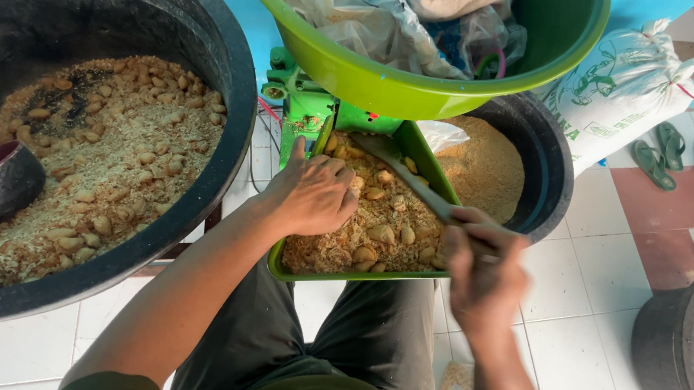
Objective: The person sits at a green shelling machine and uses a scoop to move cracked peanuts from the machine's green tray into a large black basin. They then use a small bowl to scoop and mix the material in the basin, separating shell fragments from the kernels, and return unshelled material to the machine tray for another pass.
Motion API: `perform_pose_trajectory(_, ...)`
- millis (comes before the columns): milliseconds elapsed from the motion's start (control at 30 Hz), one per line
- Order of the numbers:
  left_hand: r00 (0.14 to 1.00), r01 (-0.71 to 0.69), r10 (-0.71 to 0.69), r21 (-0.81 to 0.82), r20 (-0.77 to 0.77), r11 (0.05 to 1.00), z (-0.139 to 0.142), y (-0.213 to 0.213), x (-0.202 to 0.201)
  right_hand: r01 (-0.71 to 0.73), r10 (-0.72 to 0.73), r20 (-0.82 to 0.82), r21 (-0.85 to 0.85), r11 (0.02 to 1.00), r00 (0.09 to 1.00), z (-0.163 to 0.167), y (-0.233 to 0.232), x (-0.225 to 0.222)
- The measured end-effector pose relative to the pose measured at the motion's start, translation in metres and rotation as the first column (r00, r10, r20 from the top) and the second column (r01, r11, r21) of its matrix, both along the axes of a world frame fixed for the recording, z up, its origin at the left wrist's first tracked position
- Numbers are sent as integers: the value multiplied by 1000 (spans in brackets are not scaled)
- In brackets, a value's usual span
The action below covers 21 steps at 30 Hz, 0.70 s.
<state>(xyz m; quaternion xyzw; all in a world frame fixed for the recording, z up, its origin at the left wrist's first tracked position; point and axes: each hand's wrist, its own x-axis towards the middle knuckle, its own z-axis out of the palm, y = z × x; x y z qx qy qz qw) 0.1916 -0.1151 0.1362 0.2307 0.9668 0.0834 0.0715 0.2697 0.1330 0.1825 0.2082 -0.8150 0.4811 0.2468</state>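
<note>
The shallow green metal feed tray (329,273), heaped with pale shelled nuts and husk crumbs (382,229), sits over the seated person's knees, under a big lime-green plastic basin (394,83). The left hand (312,193) lies flat on the heap, fingers loosely together; the right hand (486,272) is clamped round a grey flat scraper (410,180) angled into the nuts. This looks like raking feed along; the scraper needs a steady push. A wide black tub (228,94) of nuts stands left.
</note>
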Motion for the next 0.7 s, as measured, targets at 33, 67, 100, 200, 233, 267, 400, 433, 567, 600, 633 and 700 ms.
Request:
perform_pose_trajectory(33,1000,5,-5,5,17,1000,0,0,2,-11,11,-15,-37,999,1000,10,6,5)
perform_pose_trajectory(67,1000,10,-10,6,-6,1000,-1,-1,3,-21,19,-34,-75,997,999,19,12,11)
perform_pose_trajectory(100,999,16,-16,8,-30,1000,-1,-1,6,23,-24,-1,-74,997,1000,25,15,16)
perform_pose_trajectory(200,997,5,0,67,-76,998,-3,-2,11,65,-65,53,-14,998,996,31,19,21)
perform_pose_trajectory(233,996,-2,10,95,-86,995,-4,-2,12,27,-28,43,37,999,999,28,18,20)
perform_pose_trajectory(267,996,-1,9,87,-91,996,-4,-2,12,-12,10,32,88,996,999,23,14,17)
perform_pose_trajectory(400,997,-8,13,65,-72,998,-4,-2,11,51,-52,2,178,983,999,6,-1,9)
perform_pose_trajectory(433,998,-14,18,65,-56,998,-4,-2,11,69,-66,-27,169,983,997,4,-4,9)
perform_pose_trajectory(567,992,-5,15,77,-127,997,-5,-3,12,26,-18,-82,101,995,996,10,-13,19)
perform_pose_trajectory(600,992,-5,16,85,-123,996,-5,-3,13,39,-28,-98,110,993,995,13,-13,23)
perform_pose_trajectory(633,993,-6,17,93,-116,996,-6,-3,13,51,-38,-111,119,992,993,16,-13,25)
perform_pose_trajectory(700,992,0,11,86,-126,996,-6,-3,13,61,-47,-127,111,992,991,19,-12,28)
